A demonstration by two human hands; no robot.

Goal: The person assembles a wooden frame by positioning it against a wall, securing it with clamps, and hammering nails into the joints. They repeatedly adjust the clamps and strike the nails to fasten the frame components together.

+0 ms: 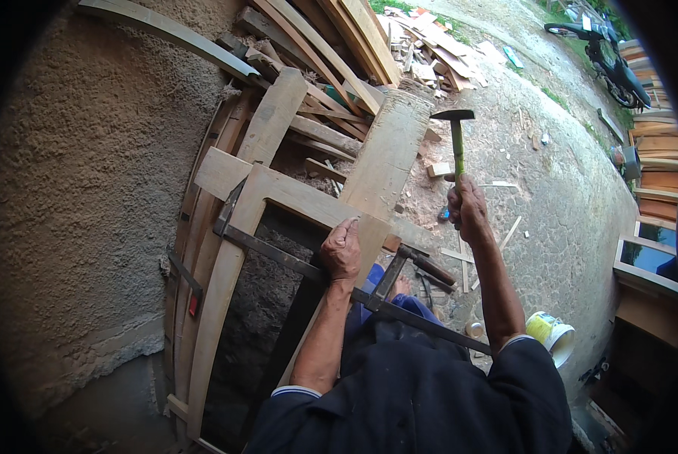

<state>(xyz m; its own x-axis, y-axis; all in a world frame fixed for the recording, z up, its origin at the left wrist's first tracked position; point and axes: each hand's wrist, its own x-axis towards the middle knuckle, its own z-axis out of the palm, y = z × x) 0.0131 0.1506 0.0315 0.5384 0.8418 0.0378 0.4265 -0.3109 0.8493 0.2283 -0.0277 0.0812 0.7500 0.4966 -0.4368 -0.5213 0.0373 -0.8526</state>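
Note:
In my right hand (469, 206) is a hammer (458, 140) with a dark head and a green handle, raised off to the right of a wooden frame (301, 194). My left hand (342, 250) is closed in a pinch over the frame's near right corner; whatever its fingertips hold is too small to make out. Across the frame, passing by my left wrist, runs a long metal bar clamp (278, 257). Its wooden-handled screw (430, 266) sits on the frame's right side. Under the frame's end lies a wide plank (388, 151).
A rough wall (96, 189) rises on the left. Long boards (331, 45) and scrap wood (437, 53) are piled at the far side. A white and yellow bucket (551, 337) lies tipped at the right. A motorcycle (611, 60) stands far right.

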